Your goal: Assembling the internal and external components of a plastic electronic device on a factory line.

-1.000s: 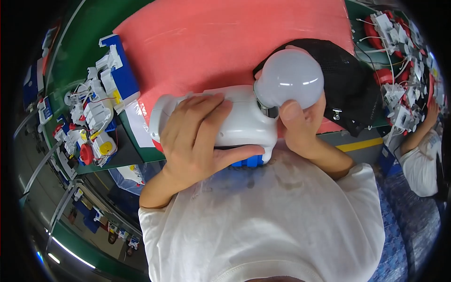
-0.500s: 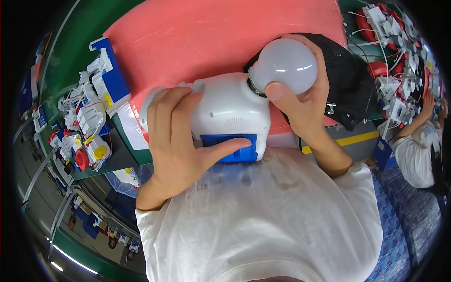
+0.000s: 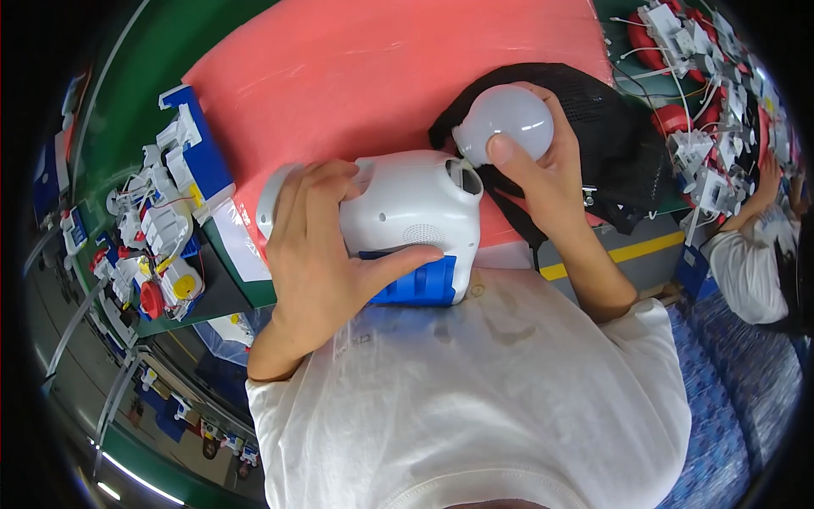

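Observation:
A white plastic housing (image 3: 398, 199) lies on its side on the red mat, with a speaker grille of small holes and a blue panel (image 3: 428, 280) facing me. My left hand (image 3: 314, 237) grips its left part, fingers over the top and thumb along the blue panel. At its right end is a round opening (image 3: 464, 178) with a dark rim. Just up and right of that opening, my right hand (image 3: 543, 161) holds a frosted white globe (image 3: 513, 119), bulb-shaped with a short neck. The neck points at the opening, close to it; whether they touch I cannot tell.
The red mat (image 3: 381, 76) covers the green table (image 3: 182, 42). Behind my right hand lies black fabric (image 3: 623, 144). Wired white, red and blue assemblies (image 3: 165, 216) crowd the left; more parts (image 3: 712, 161) lie at right, where another person's arm (image 3: 755, 208) reaches in.
The globe has come out of the housing's opening, which now shows more fully. The housing has turned slightly and shifted toward me, with my left hand still on it.

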Available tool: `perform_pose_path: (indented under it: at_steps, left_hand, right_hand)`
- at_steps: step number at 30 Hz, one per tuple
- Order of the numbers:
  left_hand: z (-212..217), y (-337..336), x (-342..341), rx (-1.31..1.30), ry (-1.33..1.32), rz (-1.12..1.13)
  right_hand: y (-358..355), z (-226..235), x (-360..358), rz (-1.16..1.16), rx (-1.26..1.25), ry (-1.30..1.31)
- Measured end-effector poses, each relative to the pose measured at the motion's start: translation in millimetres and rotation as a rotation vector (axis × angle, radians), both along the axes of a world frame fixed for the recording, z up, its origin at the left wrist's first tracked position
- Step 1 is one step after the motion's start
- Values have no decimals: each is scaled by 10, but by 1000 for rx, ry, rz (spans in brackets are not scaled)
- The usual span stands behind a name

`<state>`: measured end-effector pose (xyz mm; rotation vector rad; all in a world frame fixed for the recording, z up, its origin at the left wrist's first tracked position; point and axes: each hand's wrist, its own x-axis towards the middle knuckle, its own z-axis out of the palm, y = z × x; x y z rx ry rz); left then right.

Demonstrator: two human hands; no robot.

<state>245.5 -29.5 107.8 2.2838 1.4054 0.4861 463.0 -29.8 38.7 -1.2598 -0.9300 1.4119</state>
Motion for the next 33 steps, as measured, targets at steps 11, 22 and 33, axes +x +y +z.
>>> perform_pose_path:
  at_steps: [11, 22, 33]
  left_hand:
    - [8, 76, -34, -45, 1, -15]
    - [110, 199, -172, -288, 262, -373]
    - [70, 366, 65, -202, 299, -508]
  right_hand:
    - [223, 112, 172, 273, -65, -31]
    - [251, 43, -63, 93, -92, -295]
    - [-535, -14, -18, 283, -240, -204]
